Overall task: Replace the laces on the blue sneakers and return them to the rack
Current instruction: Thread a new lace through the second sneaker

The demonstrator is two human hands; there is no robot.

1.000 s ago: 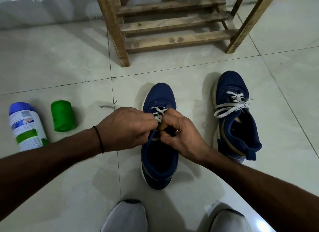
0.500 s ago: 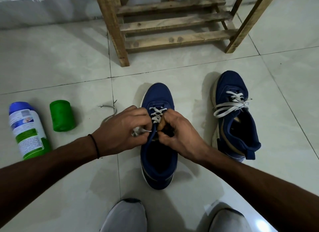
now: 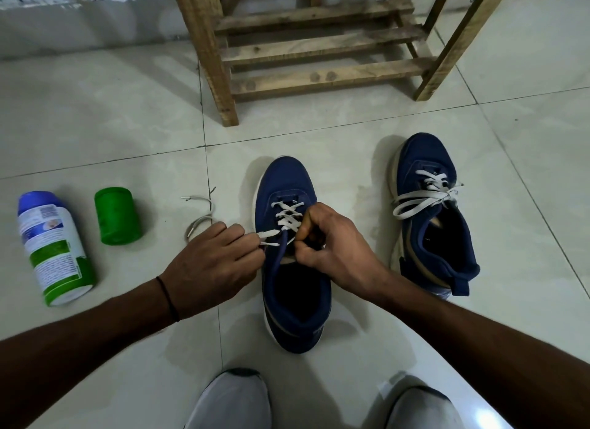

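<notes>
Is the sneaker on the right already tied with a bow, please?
Yes, the right sneaker has its white lace knotted in a bow with loops hanging over its side.

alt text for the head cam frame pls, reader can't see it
Two bare hands lace a blue sneaker on a tiled floor: left hand pulls the white lace sideways, right hand pinches the eyelets. A second laced sneaker sits right, a wooden rack behind.

Head-worn camera looks steeply down, close over the hands [image 3: 274, 256] and floor [image 3: 95, 125].

Tiled floor [image 3: 351, 135] — sneakers [image 3: 293, 269], bottle [image 3: 54, 249], rack [image 3: 319, 48]
</notes>
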